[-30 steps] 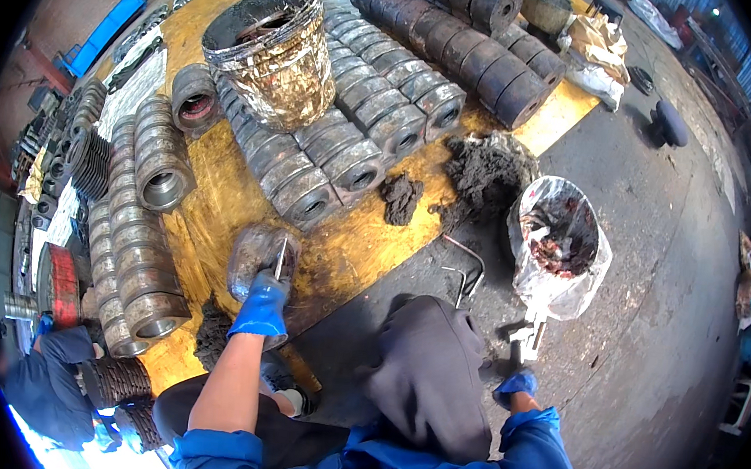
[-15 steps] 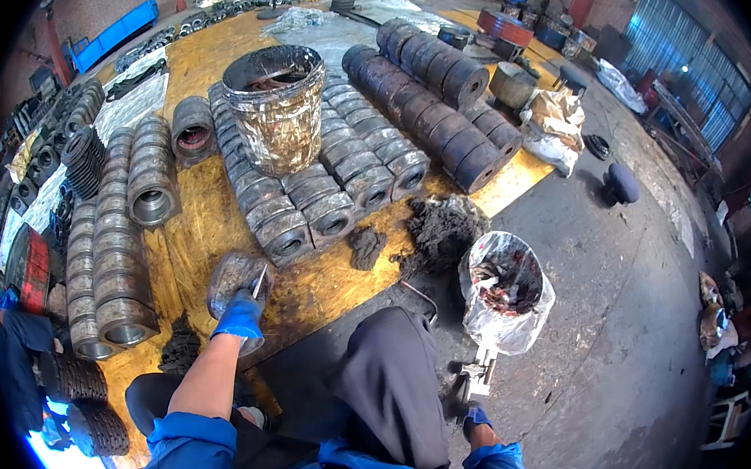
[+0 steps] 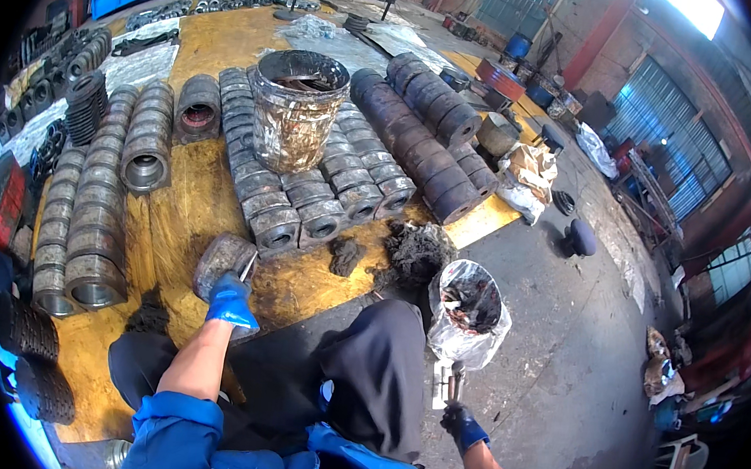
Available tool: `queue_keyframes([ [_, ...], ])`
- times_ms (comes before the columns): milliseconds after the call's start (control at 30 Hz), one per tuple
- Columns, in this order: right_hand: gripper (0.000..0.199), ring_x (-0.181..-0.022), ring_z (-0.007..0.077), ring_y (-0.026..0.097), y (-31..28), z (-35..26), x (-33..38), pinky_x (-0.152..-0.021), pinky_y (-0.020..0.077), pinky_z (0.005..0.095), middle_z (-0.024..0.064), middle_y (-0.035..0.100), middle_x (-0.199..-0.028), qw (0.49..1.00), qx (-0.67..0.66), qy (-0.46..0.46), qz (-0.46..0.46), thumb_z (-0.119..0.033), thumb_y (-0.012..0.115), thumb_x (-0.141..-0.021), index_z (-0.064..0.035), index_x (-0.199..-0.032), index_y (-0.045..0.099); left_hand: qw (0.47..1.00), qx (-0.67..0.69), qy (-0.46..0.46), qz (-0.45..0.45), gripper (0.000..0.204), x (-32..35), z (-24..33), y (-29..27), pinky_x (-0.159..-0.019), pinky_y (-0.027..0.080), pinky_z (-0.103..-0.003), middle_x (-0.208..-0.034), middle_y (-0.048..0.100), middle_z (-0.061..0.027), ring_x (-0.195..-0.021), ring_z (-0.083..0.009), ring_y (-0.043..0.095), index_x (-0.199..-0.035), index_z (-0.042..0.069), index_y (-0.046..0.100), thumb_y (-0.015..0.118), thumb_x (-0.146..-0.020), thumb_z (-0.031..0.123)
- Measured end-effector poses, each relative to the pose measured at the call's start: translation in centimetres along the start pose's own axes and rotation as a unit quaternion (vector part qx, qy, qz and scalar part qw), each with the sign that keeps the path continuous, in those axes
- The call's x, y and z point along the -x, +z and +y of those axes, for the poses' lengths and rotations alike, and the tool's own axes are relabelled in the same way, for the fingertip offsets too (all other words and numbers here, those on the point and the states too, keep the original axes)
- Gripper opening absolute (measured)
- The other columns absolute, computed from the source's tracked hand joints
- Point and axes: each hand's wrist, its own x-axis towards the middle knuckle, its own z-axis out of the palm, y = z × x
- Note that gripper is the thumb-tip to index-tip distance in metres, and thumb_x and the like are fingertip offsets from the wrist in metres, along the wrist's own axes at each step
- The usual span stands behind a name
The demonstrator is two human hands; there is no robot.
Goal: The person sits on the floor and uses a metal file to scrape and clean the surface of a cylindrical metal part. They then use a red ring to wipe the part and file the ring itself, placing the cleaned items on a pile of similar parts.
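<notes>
My left hand (image 3: 233, 300), in a blue glove, is closed with a thin, pale pointed metal tool (image 3: 250, 265) sticking up from it. It lies against the near side of a thick, dirty metal ring (image 3: 220, 259) on the yellow board. My right hand (image 3: 465, 427), in a dark blue glove, is closed round a silver metal tool (image 3: 447, 384), whose exact kind I cannot make out. Just beyond that tool stands a bucket lined with clear plastic (image 3: 471, 317), with dark and reddish scraps inside.
Rows of metal rings (image 3: 98, 235) stand to the left and more rings (image 3: 272, 226) ahead, beneath a grimy bucket (image 3: 295, 114). A heap of black fibre (image 3: 422, 256) lies at the board's edge. A round stool (image 3: 580, 238) is on the grey floor (image 3: 551, 363) to the right.
My right hand has drawn back a little with the silver tool, which has turned. My left hand stays at the metal ring. The whole view has shifted slightly.
</notes>
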Motion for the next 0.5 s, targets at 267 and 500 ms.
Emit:
queue_keyframes([
  [267, 0.036, -0.055, 0.0126, 0.05, 8.6, -15.7, 13.0, -0.05, 0.0454, 0.0295, -0.0025, 0.05, -0.067, 0.956, -0.013, -0.268, -0.118, -0.032, 0.063, -0.093, -0.0064, -0.118, 0.06, 0.987, 0.044, 0.154, -0.007, 0.029, -2.3, -1.9, 1.8, -0.066, 0.053, -0.047, -0.079, 0.066, -0.0264, -0.078, -0.0417, 0.067, -0.082, -0.003, 0.068, 0.068, -0.083, 0.027],
  [500, 0.042, -0.078, 0.0172, 0.062, 28.6, -19.7, 24.3, -0.06, 0.0521, 0.0341, 0.0043, 0.061, -0.084, 0.875, -0.012, -0.397, -0.276, -0.012, 0.068, -0.086, -0.0022, -0.125, 0.056, 0.984, -0.002, 0.18, 0.007, 0.018, -4.2, -5.2, 4.2, -0.067, 0.052, -0.044, -0.078, 0.067, -0.023, -0.077, -0.0394, 0.067, -0.085, -0.002, 0.065, 0.064, -0.082, 0.016],
])
